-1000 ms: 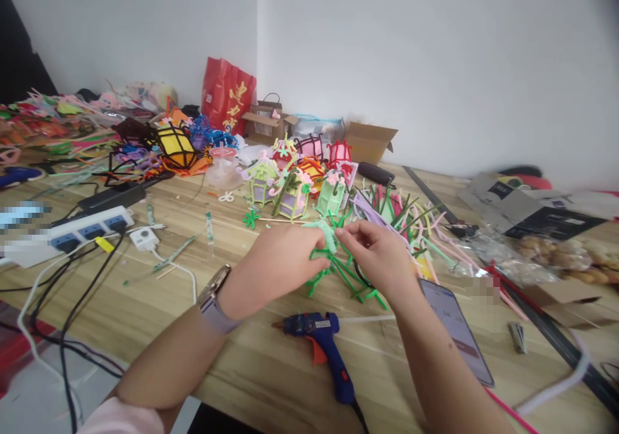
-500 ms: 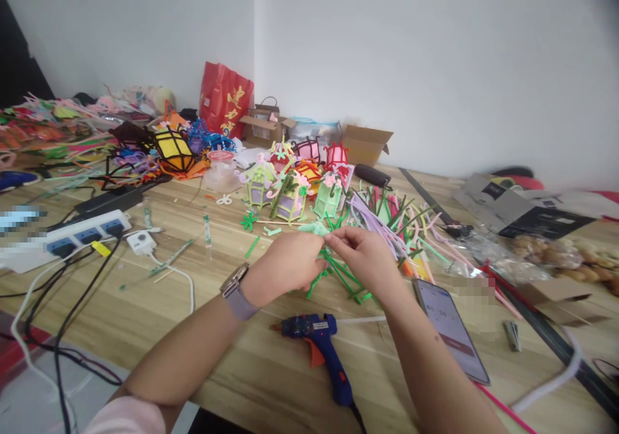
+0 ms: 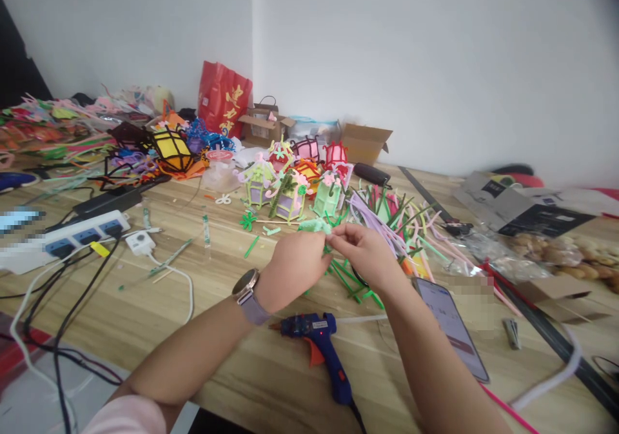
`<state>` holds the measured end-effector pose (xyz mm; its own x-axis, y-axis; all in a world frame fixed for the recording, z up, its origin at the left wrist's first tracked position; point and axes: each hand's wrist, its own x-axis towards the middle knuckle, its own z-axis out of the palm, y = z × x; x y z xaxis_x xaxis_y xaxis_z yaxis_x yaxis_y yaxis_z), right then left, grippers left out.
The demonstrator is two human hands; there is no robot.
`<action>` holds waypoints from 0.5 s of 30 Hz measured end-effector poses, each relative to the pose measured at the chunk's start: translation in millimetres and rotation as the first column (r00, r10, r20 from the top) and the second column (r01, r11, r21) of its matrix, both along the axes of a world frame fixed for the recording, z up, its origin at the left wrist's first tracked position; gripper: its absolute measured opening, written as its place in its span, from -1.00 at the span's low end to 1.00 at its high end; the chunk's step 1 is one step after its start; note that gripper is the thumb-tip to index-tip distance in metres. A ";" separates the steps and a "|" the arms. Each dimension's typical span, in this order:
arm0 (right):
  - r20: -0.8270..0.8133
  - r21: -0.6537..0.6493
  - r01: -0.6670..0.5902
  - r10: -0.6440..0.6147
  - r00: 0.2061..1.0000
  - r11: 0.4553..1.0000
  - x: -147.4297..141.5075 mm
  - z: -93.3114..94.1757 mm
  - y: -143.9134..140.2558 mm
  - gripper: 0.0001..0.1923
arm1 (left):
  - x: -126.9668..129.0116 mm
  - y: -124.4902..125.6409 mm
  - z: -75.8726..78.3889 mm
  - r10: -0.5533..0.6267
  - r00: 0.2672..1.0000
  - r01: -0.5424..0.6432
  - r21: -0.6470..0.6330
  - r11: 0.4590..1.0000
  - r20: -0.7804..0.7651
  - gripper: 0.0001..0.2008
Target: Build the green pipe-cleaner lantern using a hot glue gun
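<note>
Both hands meet above the counter [image 3: 232, 356], the left hand [image 3: 294, 265] and right hand [image 3: 368, 253] each pinched on the green pipe-cleaner piece [image 3: 316, 227] to brace it, with the glue gun [image 3: 322, 350] parked at 6 o'clock within reach.

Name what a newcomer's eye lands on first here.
Centre frame, the left hand and right hand meet over a green pipe-cleaner piece just above the wooden table. Right behind them stands a cluster of small pastel pipe-cleaner lanterns, with a loose pile of coloured pipe cleaners to its right. Nearest the camera, a blue glue gun lies beside a phone.
</note>
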<state>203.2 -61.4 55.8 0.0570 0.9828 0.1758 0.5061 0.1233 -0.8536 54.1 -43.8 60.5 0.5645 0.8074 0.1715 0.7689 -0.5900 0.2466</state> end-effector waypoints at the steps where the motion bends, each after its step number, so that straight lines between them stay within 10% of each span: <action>1: -0.017 -0.006 -0.005 0.005 1.000 1.000 0.2 -0.5 0.5 -0.77 | 0.4 0.3 -1.5 0.002 1.000 -0.002 0.003 1.000 -0.002 -0.73; 15: 0.082 0.008 -0.020 0.019 0.996 1.000 -2.0 8.2 -4.4 -0.86 | 0.8 4.3 -2.9 -0.003 1.000 0.003 -0.051 0.999 0.003 -0.77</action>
